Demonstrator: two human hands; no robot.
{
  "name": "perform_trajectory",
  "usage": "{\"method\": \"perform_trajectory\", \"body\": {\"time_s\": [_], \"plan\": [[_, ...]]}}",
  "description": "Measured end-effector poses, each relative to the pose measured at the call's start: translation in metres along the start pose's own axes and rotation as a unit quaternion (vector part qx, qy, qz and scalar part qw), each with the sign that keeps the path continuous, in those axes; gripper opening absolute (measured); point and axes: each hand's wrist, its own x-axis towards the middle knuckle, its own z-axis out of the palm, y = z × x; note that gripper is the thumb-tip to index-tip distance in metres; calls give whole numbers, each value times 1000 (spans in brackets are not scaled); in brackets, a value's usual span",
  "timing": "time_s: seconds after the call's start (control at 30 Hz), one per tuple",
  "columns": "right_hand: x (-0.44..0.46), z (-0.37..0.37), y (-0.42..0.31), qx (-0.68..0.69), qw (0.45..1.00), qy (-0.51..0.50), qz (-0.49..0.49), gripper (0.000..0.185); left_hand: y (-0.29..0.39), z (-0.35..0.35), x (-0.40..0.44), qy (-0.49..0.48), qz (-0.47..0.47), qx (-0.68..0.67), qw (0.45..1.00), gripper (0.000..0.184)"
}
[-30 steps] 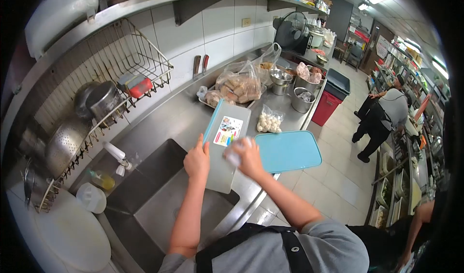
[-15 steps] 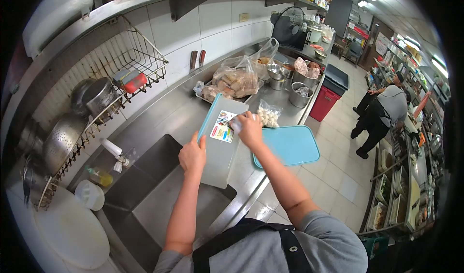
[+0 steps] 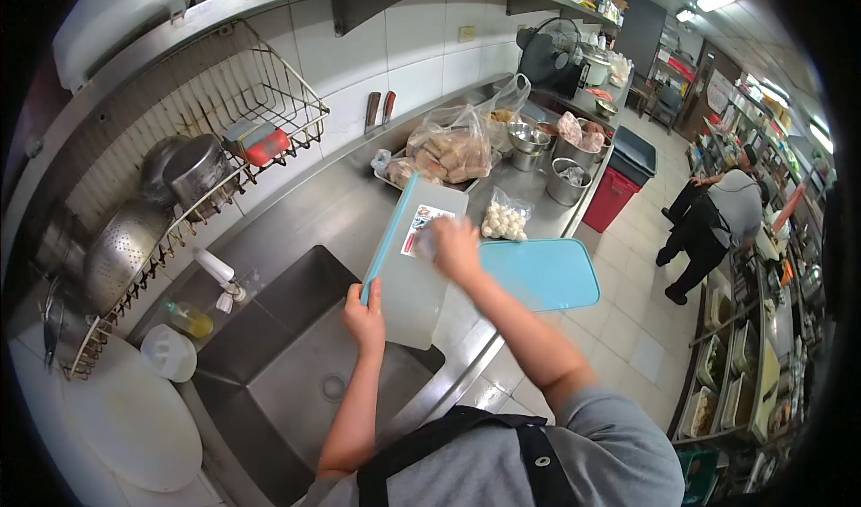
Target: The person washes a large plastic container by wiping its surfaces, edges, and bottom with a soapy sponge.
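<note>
A translucent plastic container (image 3: 414,301) with a blue lid and a printed label stands tilted over the right edge of the sink (image 3: 296,363). My left hand (image 3: 365,317) grips its near left side, at the blue lid edge. Against the labelled face, my right hand (image 3: 455,251) is closed round a pale, crumpled thing, blurred by motion and too unclear to name. A separate flat blue lid (image 3: 543,275) lies to the right on the counter edge. Just behind it is a clear bag of small white balls (image 3: 505,218).
Bagged brown food (image 3: 446,152) and metal pots (image 3: 567,182) stand farther back on the counter. A wire rack (image 3: 269,103) with pots hangs at left, above a faucet (image 3: 218,272). A red bin (image 3: 612,200) stands beyond the counter; two people are at the right shelves.
My right hand has moved over the labelled face, up and then back down. My left hand has slid lower along the container's blue edge.
</note>
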Motion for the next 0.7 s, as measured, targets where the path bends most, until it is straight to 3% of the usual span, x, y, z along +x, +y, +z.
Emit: {"method": "perform_trajectory", "body": {"time_s": [0.1, 0.2, 0.27, 0.33, 0.4, 0.47, 0.5, 0.6, 0.63, 0.67, 0.7], "plan": [[-68, -10, -56, 21, 984, -13, -175, 38, -16, 7, 4, 32, 20, -8, 999, 39], [-13, 31, -5, 59, 990, -8, -129, 33, -15, 5, 3, 28, 10, -47, 998, 40], [53, 28, 39, 45, 998, -8, -35, 28, -2, -1, 1, -2, 12, -68, 998, 41], [83, 22, 58, 34, 995, 83, 34, 26, -7, 2, 2, -26, -10, -102, 994, 42], [73, 35, 54, 12, 998, 61, -28, 22, -9, 4, 5, -32, -20, -97, 995, 42], [11, 18, 4, 107, 982, 0, -158, 21, -9, 5, 6, -22, -22, -55, 998, 41], [-22, 27, -16, 88, 967, 40, -235, 25, -7, 6, 7, -10, -10, -67, 998, 41], [-19, 28, -25, 126, 970, 8, -209, 26, -9, 4, -1, 20, 6, -93, 995, 41], [19, 62, 1, 59, 992, -39, -107, 26, -10, 5, -2, 30, 2, -97, 995, 41], [50, 30, 1, -4, 997, -59, -57, 22, -10, 5, 0, 41, 2, -101, 994, 41], [82, 40, 28, 21, 997, 31, -63, 17, -9, 4, 2, 31, 2, -90, 995, 42]]}}
